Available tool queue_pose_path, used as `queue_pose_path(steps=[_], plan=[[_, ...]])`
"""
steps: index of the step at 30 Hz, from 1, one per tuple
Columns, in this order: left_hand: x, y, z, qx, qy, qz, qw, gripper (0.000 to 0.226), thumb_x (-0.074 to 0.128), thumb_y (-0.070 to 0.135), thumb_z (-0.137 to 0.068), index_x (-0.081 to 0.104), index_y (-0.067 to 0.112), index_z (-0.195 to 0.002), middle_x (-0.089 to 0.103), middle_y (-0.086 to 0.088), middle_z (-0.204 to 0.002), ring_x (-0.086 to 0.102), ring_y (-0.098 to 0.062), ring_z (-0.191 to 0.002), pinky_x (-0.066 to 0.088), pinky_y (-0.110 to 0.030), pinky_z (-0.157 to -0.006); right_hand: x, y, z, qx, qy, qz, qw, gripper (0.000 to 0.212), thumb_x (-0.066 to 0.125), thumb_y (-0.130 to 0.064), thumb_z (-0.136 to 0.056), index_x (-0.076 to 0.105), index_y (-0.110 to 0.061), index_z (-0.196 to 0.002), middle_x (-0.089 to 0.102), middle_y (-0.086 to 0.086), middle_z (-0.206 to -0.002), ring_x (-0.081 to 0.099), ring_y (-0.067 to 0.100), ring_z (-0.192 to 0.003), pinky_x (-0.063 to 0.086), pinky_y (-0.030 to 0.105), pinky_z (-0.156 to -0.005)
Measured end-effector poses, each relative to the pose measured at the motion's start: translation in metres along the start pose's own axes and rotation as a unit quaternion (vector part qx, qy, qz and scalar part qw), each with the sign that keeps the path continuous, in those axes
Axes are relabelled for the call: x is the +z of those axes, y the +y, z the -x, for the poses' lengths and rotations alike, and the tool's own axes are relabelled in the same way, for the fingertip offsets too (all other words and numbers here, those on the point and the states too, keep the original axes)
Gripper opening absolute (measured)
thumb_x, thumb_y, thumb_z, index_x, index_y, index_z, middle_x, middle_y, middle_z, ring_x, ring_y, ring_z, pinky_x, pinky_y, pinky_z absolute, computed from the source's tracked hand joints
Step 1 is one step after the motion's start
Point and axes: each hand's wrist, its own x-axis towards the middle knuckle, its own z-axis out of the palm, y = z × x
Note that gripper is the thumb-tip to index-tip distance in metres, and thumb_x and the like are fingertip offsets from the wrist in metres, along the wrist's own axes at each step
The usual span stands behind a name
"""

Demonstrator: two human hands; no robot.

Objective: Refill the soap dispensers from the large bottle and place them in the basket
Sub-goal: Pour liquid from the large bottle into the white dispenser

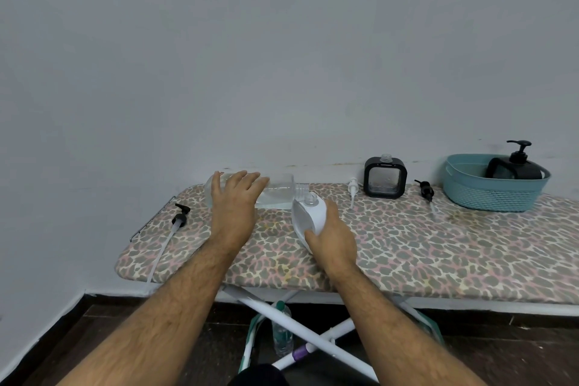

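One black dispenser (pixel 520 163) already stands capped in the teal basket (pixel 488 194). A second black one (pixel 386 177) waits open just left of the basket, pumps loose around it. Farther left, the left hand (pixel 233 197) has its fingers spread over the tipped large bottle (pixel 275 191), its mouth at the white dispenser (pixel 308 216) that the right hand (pixel 332 235) clamps, near the bench (pixel 438 247) front edge with bare cover to its right.

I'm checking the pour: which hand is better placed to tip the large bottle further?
Left. The left hand already lies on the large bottle, whose mouth meets the white dispenser; the right hand steadies that dispenser.
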Motion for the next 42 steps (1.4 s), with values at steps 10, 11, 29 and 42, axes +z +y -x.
queue_pose_path(steps=[10,11,29,42], plan=[[0.0026,-0.0016,-0.0005,0.0,0.004,-0.001,1.0,0.075,0.072,-0.016,-0.062,0.064,0.025,-0.124,0.065,0.0,-0.128,0.054,-0.028,-0.125,0.019,-0.062,-0.115,-0.0002,0.0006,-0.0004,-0.003,0.0,0.002,1.0,0.072,0.067,-0.036,-0.089,0.028,-0.028,-0.148,0.068,0.004,-0.119,0.067,0.026,-0.101,0.054,0.035,-0.076],[0.0028,-0.0018,-0.0007,0.001,0.005,-0.001,1.0,0.075,0.072,-0.016,-0.062,0.064,0.025,-0.124,0.065,0.0,-0.127,0.054,-0.028,-0.125,0.019,-0.062,-0.115,-0.0001,0.0008,-0.0005,-0.004,-0.001,0.0,1.0,0.071,0.067,-0.037,-0.089,0.028,-0.028,-0.148,0.068,0.004,-0.119,0.067,0.026,-0.101,0.053,0.034,-0.075],[0.0016,-0.0007,-0.0009,0.002,0.005,-0.006,1.0,0.076,0.073,-0.016,-0.061,0.063,0.025,-0.124,0.065,0.0,-0.128,0.054,-0.028,-0.125,0.018,-0.062,-0.115,0.0006,0.0016,-0.0011,-0.003,0.003,-0.002,1.0,0.07,0.067,-0.037,-0.089,0.029,-0.029,-0.148,0.068,0.003,-0.118,0.067,0.025,-0.099,0.053,0.033,-0.075],[0.0007,0.0002,-0.0018,0.002,0.006,-0.013,1.0,0.076,0.072,-0.016,-0.061,0.063,0.025,-0.125,0.065,0.0,-0.128,0.054,-0.027,-0.126,0.018,-0.06,-0.115,0.0018,0.0026,-0.002,-0.005,0.002,0.004,1.0,0.072,0.065,-0.041,-0.09,0.027,-0.028,-0.149,0.068,0.004,-0.117,0.067,0.025,-0.098,0.054,0.034,-0.074]])
